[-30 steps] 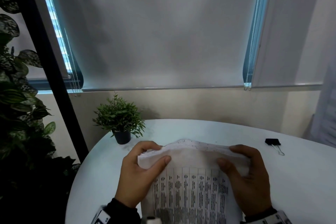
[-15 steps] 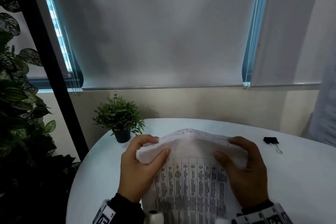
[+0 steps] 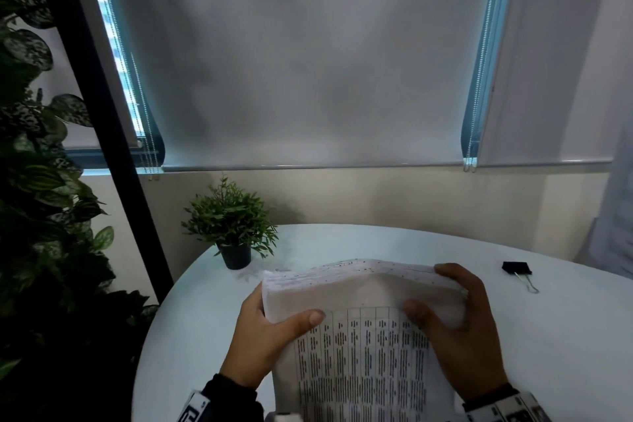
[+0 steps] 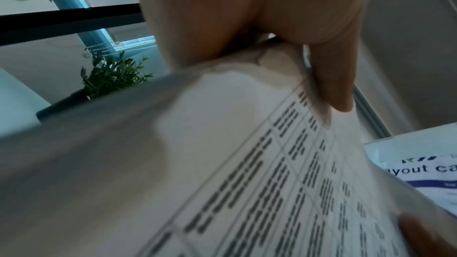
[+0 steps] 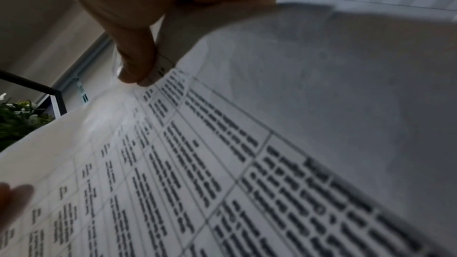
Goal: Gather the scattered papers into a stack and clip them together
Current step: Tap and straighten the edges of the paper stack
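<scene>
A stack of papers [image 3: 363, 346] printed with a table stands tilted on the round white table [image 3: 565, 336], its top edge bowed toward the window. My left hand [image 3: 270, 329] grips the stack's upper left corner, thumb on the printed face. My right hand [image 3: 459, 329] grips the upper right corner, thumb in front and fingers over the top edge. The left wrist view shows the thumb pressed on the papers [image 4: 247, 163]; the right wrist view shows the same sheets [image 5: 222, 163] pinched near their edge. A black binder clip [image 3: 518, 270] lies on the table to the right of my right hand.
A small potted plant [image 3: 233, 233] stands at the table's far left edge. Large leafy plants [image 3: 37, 199] and a black post [image 3: 102, 120] fill the left side. A closed roller blind [image 3: 308, 55] hangs behind the table. Another printed sheet [image 4: 425, 171] shows in the left wrist view.
The stack's top edge has evened out, with less bulge in the middle. Both hands keep their grip on the upper corners and have shifted only slightly.
</scene>
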Available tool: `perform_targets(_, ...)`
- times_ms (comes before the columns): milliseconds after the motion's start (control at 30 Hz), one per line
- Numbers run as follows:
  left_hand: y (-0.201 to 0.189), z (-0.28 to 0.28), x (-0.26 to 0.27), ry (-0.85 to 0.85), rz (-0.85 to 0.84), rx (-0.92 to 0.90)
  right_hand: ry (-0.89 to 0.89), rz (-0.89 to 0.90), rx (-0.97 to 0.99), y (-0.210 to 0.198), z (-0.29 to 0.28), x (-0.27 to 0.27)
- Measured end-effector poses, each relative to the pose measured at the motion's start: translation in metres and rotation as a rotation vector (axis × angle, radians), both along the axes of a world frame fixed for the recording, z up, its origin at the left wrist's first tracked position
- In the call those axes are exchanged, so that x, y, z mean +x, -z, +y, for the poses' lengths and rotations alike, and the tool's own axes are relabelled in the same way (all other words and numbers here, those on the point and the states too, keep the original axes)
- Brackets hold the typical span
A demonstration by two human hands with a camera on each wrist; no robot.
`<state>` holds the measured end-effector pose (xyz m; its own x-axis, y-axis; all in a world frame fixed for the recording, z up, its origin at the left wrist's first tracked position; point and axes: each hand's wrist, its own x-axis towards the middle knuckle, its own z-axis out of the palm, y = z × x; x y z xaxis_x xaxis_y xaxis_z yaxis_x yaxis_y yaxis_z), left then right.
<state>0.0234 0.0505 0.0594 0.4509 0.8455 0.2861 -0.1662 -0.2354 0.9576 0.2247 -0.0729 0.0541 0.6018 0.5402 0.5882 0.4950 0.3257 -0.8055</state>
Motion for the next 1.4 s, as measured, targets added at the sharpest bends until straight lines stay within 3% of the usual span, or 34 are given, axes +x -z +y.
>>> perform_targets(133,0.005,0.000,0.002,-0.050,0.021,0.020,0.002,-0.054,-0.158,-0.016,-0.009,-0.004)
perform_targets(233,0.006,0.001,0.004,-0.071,-0.004,0.013,0.316,-0.474,-0.229,-0.045,-0.017,-0.015)
perform_targets(300,0.005,0.001,0.007,-0.068,-0.001,0.030,0.357,-0.645,-0.202,-0.071,-0.014,-0.040)
perform_targets(367,0.002,0.002,0.008,-0.061,-0.003,0.057,0.254,-0.801,-0.207,-0.086,-0.001,-0.073)
perform_targets(467,-0.004,0.000,0.008,0.007,0.068,0.090,0.015,-1.085,-0.452,-0.074,0.028,-0.100)
perform_targets(500,-0.006,-0.002,0.006,0.025,0.072,0.084,-0.051,-1.108,-0.543,-0.067,0.034,-0.103)
perform_targets(600,-0.009,-0.008,0.010,-0.041,0.021,0.117,-0.020,-0.998,-0.532,-0.062,0.037,-0.100)
perform_targets(733,-0.007,-0.012,0.013,-0.138,0.031,0.104,-0.017,-1.104,-0.557,-0.059,0.037,-0.090)
perform_targets(833,-0.005,-0.006,0.009,-0.118,0.036,0.103,0.001,-1.080,-0.586,-0.064,0.034,-0.058)
perform_targets(967,-0.001,-0.002,0.009,-0.083,-0.027,0.050,0.176,-1.126,-0.677,-0.063,0.012,0.000)
perform_targets(1067,0.001,0.000,0.010,-0.084,-0.046,0.036,0.073,-0.935,-0.715,-0.063,-0.006,0.036)
perform_targets(1233,0.002,0.001,0.009,-0.033,-0.028,0.000,-0.347,-0.046,-0.272,-0.027,-0.012,0.045)
perform_targets(1300,-0.001,0.001,0.009,-0.042,-0.002,-0.008,-0.333,0.092,-0.154,-0.010,0.000,0.034)
perform_targets(1400,-0.008,0.000,0.010,-0.100,-0.019,0.006,-0.246,0.090,-0.035,-0.013,0.012,0.022)
